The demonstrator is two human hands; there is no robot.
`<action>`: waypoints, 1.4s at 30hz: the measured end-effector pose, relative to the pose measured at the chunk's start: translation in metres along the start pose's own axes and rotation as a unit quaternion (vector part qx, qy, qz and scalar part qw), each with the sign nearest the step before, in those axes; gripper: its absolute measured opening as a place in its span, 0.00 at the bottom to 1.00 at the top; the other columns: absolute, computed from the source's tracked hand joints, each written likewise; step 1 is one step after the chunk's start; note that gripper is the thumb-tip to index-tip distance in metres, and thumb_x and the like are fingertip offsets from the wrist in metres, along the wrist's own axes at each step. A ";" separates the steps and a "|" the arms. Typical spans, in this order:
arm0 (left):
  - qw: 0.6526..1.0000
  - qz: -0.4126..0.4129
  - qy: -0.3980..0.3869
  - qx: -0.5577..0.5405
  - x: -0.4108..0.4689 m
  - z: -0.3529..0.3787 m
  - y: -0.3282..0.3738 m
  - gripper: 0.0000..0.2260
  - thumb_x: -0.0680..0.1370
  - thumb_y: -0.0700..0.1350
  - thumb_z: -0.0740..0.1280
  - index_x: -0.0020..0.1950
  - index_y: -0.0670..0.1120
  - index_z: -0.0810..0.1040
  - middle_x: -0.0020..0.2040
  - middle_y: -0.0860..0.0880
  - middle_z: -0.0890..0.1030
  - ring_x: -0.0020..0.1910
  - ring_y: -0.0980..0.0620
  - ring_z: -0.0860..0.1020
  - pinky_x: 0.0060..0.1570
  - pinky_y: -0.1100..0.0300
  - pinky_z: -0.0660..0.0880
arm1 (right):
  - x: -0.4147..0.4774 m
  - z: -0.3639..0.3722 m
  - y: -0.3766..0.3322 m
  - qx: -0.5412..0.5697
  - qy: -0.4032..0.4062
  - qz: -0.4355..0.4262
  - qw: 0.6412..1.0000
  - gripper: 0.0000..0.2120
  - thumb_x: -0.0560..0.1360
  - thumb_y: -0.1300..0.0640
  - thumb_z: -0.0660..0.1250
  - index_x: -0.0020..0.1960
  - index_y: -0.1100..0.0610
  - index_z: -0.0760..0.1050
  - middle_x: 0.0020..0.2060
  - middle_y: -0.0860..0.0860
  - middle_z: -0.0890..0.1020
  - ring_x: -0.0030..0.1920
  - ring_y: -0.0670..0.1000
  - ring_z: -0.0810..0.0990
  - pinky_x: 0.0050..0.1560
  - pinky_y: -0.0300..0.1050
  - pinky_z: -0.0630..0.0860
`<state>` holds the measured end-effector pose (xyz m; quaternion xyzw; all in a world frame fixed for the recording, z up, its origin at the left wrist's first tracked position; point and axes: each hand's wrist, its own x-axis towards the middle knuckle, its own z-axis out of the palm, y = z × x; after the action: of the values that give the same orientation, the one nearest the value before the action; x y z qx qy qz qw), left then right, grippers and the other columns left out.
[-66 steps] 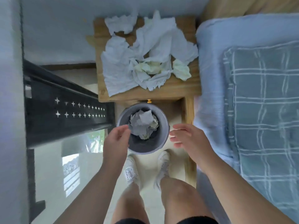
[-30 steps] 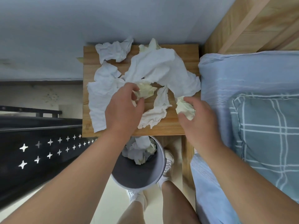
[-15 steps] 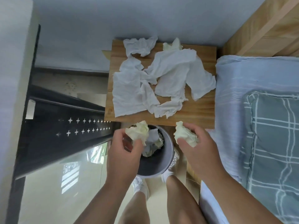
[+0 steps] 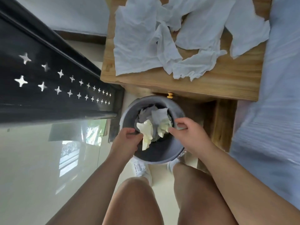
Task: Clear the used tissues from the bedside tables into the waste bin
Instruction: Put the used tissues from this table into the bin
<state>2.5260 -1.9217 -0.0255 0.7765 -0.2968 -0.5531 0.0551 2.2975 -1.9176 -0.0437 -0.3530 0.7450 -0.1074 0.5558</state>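
A grey round waste bin (image 4: 162, 157) stands on the floor in front of the wooden bedside table (image 4: 227, 85), with crumpled tissues inside. Both hands hover over its mouth. My left hand (image 4: 127, 142) pinches a pale yellow crumpled tissue (image 4: 146, 133) that hangs from its fingertips into the bin. My right hand (image 4: 190, 135) has its fingers spread, and a second pale yellow tissue (image 4: 164, 128) lies at its thumb tip on the pile in the bin. Several flat white tissues (image 4: 138, 38) cover the table top.
The bed with a light blue sheet (image 4: 279, 95) runs along the right, close against the table. A black panel with star cut-outs (image 4: 48, 75) stands at the left. My legs and white shoes (image 4: 141, 168) are just below the bin on the glossy floor.
Both hands carried the yellowish tissues from the table's front edge down over the bin. My right hand has spread its fingers, and its tissue now sits on the pile.
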 end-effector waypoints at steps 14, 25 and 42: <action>0.977 0.178 -0.008 -0.114 -0.054 -0.020 0.092 0.07 0.84 0.49 0.70 0.55 0.62 0.84 0.51 0.64 0.87 0.50 0.63 0.85 0.48 0.59 0.82 | -0.054 -0.079 -0.087 0.101 0.080 -0.138 0.982 0.13 0.69 0.38 0.70 0.52 0.37 0.83 0.48 0.36 0.86 0.49 0.39 0.84 0.48 0.34 0.77; 0.886 0.396 0.123 0.206 -0.024 -0.025 0.200 0.18 0.81 0.49 0.74 0.71 0.54 0.81 0.69 0.54 0.78 0.67 0.49 0.77 0.56 0.54 0.75 | -0.004 -0.112 -0.142 -0.260 0.171 -0.300 0.902 0.20 0.76 0.51 0.75 0.68 0.50 0.81 0.66 0.49 0.80 0.67 0.53 0.75 0.60 0.52 0.79; 0.877 0.430 0.056 0.204 0.008 0.007 0.250 0.10 0.84 0.49 0.71 0.64 0.50 0.86 0.55 0.53 0.84 0.50 0.56 0.77 0.50 0.61 0.70 | 0.002 -0.116 -0.142 -0.178 0.232 -0.294 0.910 0.09 0.79 0.60 0.71 0.59 0.57 0.85 0.50 0.48 0.82 0.50 0.50 0.81 0.47 0.37 0.72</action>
<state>2.4218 -2.1286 0.0685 0.5960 -0.7044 -0.3572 0.1447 2.2506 -2.0494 0.0747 -0.6141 0.7224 -0.2099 0.2387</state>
